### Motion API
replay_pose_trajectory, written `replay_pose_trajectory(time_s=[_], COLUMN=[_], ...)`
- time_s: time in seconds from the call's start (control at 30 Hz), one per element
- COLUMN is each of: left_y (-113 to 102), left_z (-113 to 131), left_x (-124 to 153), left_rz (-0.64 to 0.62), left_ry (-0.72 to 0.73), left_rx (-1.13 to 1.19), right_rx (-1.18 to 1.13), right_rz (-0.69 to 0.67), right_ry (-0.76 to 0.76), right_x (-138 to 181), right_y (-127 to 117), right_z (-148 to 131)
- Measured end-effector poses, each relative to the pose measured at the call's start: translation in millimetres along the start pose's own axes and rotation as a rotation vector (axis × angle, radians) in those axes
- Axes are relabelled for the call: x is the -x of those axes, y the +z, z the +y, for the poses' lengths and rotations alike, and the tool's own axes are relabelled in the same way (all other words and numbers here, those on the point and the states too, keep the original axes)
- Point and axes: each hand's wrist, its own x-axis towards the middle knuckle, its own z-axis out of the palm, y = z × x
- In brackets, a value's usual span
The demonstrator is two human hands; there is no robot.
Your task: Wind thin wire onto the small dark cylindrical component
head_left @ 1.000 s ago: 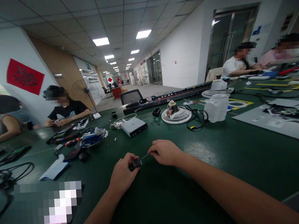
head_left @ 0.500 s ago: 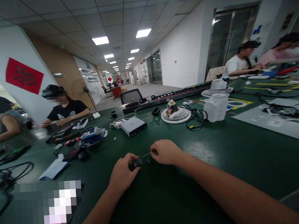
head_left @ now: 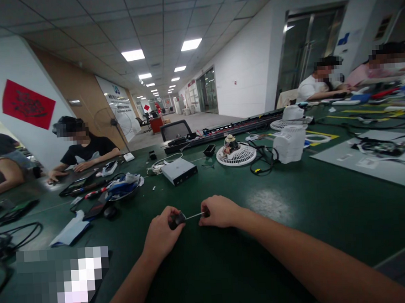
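Observation:
My left hand (head_left: 161, 236) is closed around a small dark block-shaped part (head_left: 180, 218), held low over the green table. Its fingers cover much of the part, so its exact kind cannot be made out. In my right hand (head_left: 221, 211) is a thin screwdriver (head_left: 194, 215); its bare metal shaft points left and the fist hides its handle. The shaft's tip appears to meet the right-hand face of the dark part. Both hands are close together, a short gap apart.
Beyond my hands lie a silver optical drive (head_left: 179, 171), a white fan grille with a motor (head_left: 236, 154) and a white plastic housing (head_left: 291, 144). Tools and cloth (head_left: 124, 186) are at left, a grey panel (head_left: 371, 159) at right. A co-worker (head_left: 89, 149) sits across.
The screwdriver's tip has come up against the dark part, and my right hand is slightly lower. A tiny shiny bit seen below the shaft earlier no longer shows. The view shifted a little.

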Motion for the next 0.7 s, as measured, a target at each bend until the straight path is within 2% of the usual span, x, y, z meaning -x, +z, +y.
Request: replay_pose_trajectory(time_s=[0.17, 0.3, 0.47, 0.57, 0.7], left_y=[0, 1, 0, 1, 2], left_z=[4, 3, 5, 6, 7], left_x=[1, 1, 1, 1, 2], left_rz=[-0.042, -0.002, 0.036, 0.024, 0.026], left_ry=[0.012, 0.003, -0.005, -0.004, 0.029], left_rx=[-0.035, 0.026, 0.072, 0.07, 0.107], right_rx=[-0.106, -0.293, -0.449, -0.682, -0.895], right_rz=[0.041, 0.042, 0.161, 0.149, 0.131], right_ry=[-0.112, -0.197, -0.1, -0.06, -0.084], right_x=[-1, -3, -5, -7, -10], right_y=[3, 8, 12, 12, 13], right_z=[5, 1, -4, -2, 0])
